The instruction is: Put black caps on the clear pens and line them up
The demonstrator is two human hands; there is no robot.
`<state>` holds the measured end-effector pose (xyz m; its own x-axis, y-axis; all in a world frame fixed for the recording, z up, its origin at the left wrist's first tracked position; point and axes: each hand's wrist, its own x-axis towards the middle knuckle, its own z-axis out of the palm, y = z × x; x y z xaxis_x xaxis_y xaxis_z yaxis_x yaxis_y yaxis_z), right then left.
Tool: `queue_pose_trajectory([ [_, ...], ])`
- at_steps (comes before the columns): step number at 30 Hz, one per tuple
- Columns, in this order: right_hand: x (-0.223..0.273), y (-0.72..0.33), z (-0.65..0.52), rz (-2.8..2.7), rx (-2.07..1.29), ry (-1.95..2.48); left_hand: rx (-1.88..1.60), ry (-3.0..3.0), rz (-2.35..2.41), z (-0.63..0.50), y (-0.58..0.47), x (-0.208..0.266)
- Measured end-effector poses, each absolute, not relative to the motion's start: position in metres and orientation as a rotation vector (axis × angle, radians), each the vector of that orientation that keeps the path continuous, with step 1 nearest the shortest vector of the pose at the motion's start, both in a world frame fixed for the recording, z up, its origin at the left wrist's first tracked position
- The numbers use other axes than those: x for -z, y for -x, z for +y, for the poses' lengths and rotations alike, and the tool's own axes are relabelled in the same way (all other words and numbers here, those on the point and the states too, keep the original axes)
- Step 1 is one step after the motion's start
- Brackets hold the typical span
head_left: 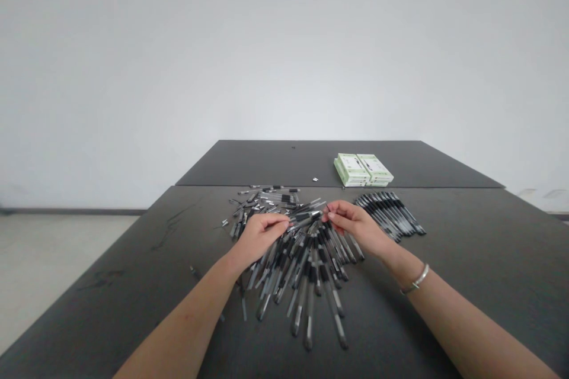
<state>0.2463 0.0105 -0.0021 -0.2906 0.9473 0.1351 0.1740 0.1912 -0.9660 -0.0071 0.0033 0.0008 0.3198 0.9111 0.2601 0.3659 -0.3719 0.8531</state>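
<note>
Above a fanned-out heap of pens (311, 254) with clear barrels and black grips, my left hand (261, 234) is closed in a pinch. A pen (306, 220) sticks out from its fingertips toward the right. My right hand (353, 222) faces it from the other side, thumb and fingers pinched near the pen's far end. A small dark bit shows at the right fingertips, too small to name. Whether the right fingers touch the pen is unclear. A silver bangle (415, 279) is on the right wrist.
Right of the heap lies a neat row of pens (390, 213). Green-and-white boxes (363, 169) are stacked farther back. Loose pens and parts (267, 196) spread behind the left hand on the dark table (480, 260). A small white piece (315, 179) lies near the table seam.
</note>
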Motion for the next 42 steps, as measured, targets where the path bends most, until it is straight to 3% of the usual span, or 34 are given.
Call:
queue_pose_trajectory([
  [3,-0.004,-0.239,-0.007,-1.397,-1.436,0.904,-1.000,-1.873,1.114,0.003,0.007,-0.001],
  [7,-0.006,-0.236,-0.017,-1.286,-1.511,0.878,-0.998,-1.854,1.088,0.002,0.008,0.001],
  [42,-0.008,-0.238,-0.023,-1.549,-1.200,0.894,-0.792,-1.836,0.970,-0.004,0.000,-0.010],
])
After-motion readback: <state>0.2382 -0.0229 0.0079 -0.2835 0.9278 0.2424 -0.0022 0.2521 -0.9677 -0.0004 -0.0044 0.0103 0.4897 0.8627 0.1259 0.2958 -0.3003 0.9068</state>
